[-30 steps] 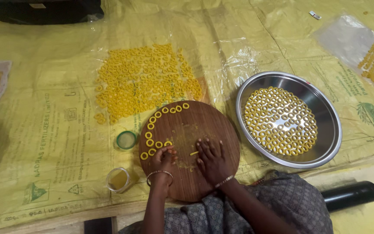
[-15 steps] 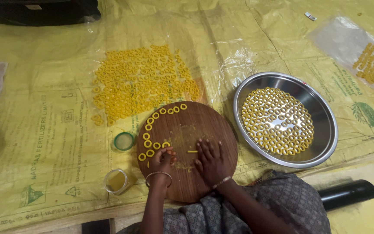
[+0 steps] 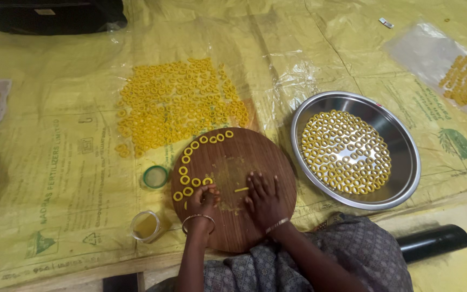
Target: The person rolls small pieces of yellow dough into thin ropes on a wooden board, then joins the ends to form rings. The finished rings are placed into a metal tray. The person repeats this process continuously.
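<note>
I cannot make out what sits under my left hand [image 3: 205, 199]: its fingers are curled together at the left edge of the round wooden board [image 3: 233, 189], and whether they pinch one of the small yellow rings [image 3: 188, 160] is hidden by the knuckles. My forearms are cut off by the bottom of the view, and the black tube [image 3: 433, 242] at the lower right is half covered by my grey patterned cloth [image 3: 320, 265].

My right hand [image 3: 265, 199] lies flat on the middle of the board, fingers spread and holding nothing; a short yellow strip of dough [image 3: 241, 189] lies just beside its fingertips. The rings run in a curved line along the board's left and top edge.

Beyond the board's far edge a big patch of loose rings [image 3: 179, 103] lies on the yellow sheet [image 3: 55, 135]. Right of the board is a steel plate [image 3: 406, 162], filled with rings. A green lid [image 3: 155, 176] and a small jar [image 3: 146, 226] stand off the board's left edge.
</note>
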